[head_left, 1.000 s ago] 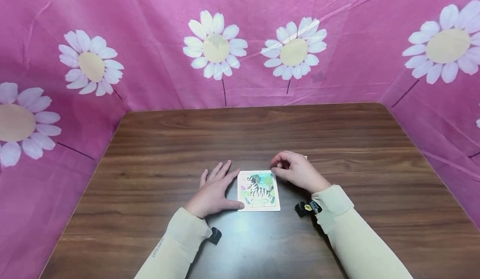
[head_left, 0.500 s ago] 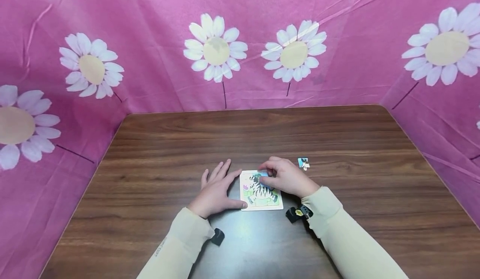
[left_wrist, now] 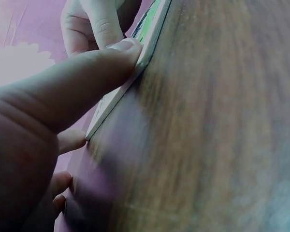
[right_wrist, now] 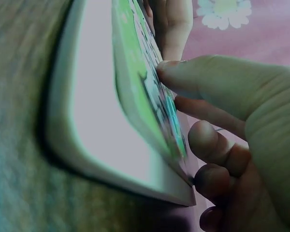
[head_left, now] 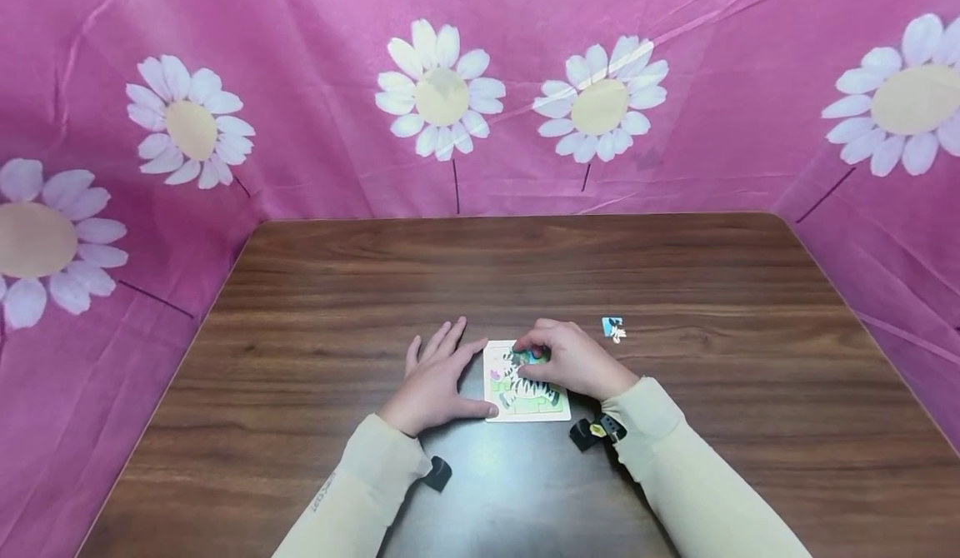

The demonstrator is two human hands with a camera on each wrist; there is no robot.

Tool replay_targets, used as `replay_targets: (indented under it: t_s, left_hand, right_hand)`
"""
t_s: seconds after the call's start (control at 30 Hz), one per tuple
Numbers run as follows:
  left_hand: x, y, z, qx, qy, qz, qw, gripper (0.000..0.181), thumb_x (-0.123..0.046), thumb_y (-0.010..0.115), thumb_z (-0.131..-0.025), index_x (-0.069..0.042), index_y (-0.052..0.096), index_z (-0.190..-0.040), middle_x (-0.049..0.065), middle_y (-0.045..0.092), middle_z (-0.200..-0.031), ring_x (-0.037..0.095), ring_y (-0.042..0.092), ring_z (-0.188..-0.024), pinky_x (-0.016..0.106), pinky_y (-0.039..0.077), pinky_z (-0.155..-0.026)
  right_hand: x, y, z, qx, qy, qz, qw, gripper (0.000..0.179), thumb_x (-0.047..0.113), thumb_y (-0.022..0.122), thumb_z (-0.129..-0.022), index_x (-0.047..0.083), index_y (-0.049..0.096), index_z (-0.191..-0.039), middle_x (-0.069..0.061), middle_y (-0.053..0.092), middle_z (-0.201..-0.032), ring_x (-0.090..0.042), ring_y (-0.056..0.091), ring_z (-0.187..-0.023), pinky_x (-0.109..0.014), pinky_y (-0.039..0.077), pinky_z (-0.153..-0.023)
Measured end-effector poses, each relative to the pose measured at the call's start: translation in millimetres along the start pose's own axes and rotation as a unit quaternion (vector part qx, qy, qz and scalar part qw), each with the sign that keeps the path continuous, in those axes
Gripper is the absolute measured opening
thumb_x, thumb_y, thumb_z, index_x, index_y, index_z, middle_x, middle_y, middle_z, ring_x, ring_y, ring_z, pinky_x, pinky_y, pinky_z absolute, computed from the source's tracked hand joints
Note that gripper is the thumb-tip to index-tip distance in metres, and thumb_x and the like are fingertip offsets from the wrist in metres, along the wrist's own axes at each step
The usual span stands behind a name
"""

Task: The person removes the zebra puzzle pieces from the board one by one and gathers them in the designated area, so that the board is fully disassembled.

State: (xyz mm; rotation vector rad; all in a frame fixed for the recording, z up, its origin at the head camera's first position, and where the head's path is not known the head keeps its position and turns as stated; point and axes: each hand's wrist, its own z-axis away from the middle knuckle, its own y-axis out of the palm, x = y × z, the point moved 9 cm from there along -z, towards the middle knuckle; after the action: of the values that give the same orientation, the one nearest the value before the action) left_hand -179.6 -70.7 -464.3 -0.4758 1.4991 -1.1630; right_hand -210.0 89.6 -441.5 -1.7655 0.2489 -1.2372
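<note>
A zebra jigsaw puzzle (head_left: 527, 417) in a square white-edged tray lies flat on the wooden table. My left hand (head_left: 432, 388) spreads along its left side, thumb pressing the near left corner and index fingertip at the far left corner. In the left wrist view the thumb rests on top of the tray's edge. Over the puzzle's upper right, my right hand (head_left: 585, 364) pinches a bluish puzzle piece (right_wrist: 172, 116) between thumb and index finger, close over the picture. The hand partly hides the piece and that corner. The other right fingers are curled.
A loose puzzle piece (head_left: 613, 329), blue with black and white, lies on the table (head_left: 337, 291) beyond the right hand. Pink cloth (head_left: 322, 83) printed with daisies hangs behind the table and at both sides.
My right hand has moved left from the tray's far right corner to over the picture with a piece, uncovering the loose piece behind it. The left hand keeps its place at the tray.
</note>
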Motion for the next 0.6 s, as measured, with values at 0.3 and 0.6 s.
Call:
replay_targets:
  t_s: [0.3, 0.6]
  left_hand:
    - [-0.7, -0.8, -0.6, 0.006, -0.004, -0.008, 0.9999, 0.098, -0.065, 0.08, -0.071, -0.026, 0.044, -0.153, 0.006, 0.013, -0.168, 0.027, 0.008, -0.154, 0.062, -0.002, -0.117]
    - [0.1, -0.9, -1.8, 0.01, -0.004, -0.005, 0.9999, 0.098, -0.064, 0.081, -0.07, -0.026, 0.044, -0.153, 0.006, 0.014, -0.168, 0.027, 0.008, -0.154, 0.062, -0.002, -0.117]
  right_hand:
    - [0.9, -0.6, -0.2, 0.008, 0.011, 0.035, 0.9993, 0.03, 0.029, 0.083, -0.082, 0.018, 0.075, -0.109, 0.01, 0.055, -0.081, -0.006, 0.048, -0.072, -0.03, 0.039, -0.072]
    - [-2.2, 0.1, -0.9, 0.02, 0.049, 0.053, 0.9972, 0.048, 0.036, 0.084, -0.08, 0.011, 0.072, -0.119, 0.01, 0.06, -0.089, -0.008, 0.051, -0.08, -0.038, 0.036, -0.082]
